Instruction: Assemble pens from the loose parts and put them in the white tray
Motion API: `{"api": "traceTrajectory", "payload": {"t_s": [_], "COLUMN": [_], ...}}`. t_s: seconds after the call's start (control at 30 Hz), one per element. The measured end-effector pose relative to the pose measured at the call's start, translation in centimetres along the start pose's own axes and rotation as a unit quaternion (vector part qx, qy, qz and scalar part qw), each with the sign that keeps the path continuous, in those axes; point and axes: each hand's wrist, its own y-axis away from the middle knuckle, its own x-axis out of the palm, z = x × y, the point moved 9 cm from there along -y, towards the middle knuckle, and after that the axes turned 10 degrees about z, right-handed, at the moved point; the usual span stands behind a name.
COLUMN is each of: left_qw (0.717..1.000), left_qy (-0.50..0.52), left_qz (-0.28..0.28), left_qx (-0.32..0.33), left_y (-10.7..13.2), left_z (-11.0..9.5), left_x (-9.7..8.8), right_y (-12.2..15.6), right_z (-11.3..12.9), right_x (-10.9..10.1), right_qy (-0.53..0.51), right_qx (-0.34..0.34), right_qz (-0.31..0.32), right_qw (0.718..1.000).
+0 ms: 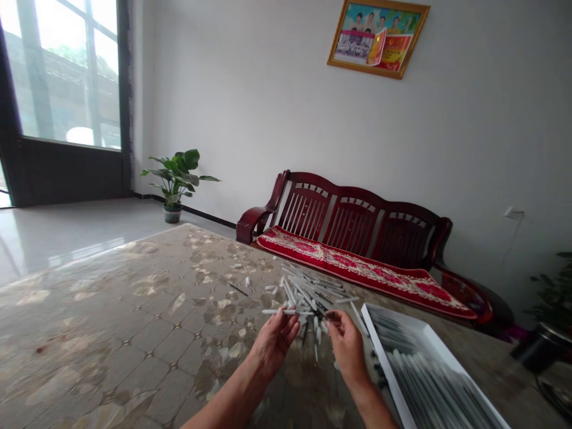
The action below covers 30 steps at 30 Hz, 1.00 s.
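A loose pile of white pen barrels and small caps (pixel 304 292) lies on the patterned table (pixel 134 333). My left hand (pixel 274 339) pinches a white pen part (pixel 279 311) at the pile's near edge. My right hand (pixel 344 342) is beside it, fingers curled and pinched over the pile; what it holds is too small to name. A thin dark refill (pixel 238 289) lies apart to the left of the pile.
A white tray (pixel 404 381) of finished pens sits at my right on the table. Behind the table stands a dark red wooden bench (pixel 357 232) with a red cushion. A potted plant (pixel 176 179) is by the window, and a black pot (pixel 538 348) at far right.
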Motion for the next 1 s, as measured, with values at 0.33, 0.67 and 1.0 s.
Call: {"api": "traceTrajectory", "payload": {"t_s": [0.33, 0.67, 1.0], "left_qw": [0.997, 0.987, 0.988], "left_qy": [-0.079, -0.158, -0.144], "left_qz": [0.001, -0.02, -0.02], "left_qx": [-0.013, -0.034, -0.046], "left_y": [-0.5, 0.2, 0.9], "left_z": [0.2, 1.1, 1.8], "left_x": [-0.5, -0.6, -0.1], "right_y": [-0.4, 1.6, 2.1], "right_z": [-4.7, -3.9, -2.6], "right_x": [-5.8, -2.9, -2.5], "right_qy": [0.32, 0.452, 0.188], "right_qx": [0.066, 0.039, 0.033], "right_qz": [0.082, 0.126, 0.047], "right_qw": [0.941, 0.882, 0.981]}}
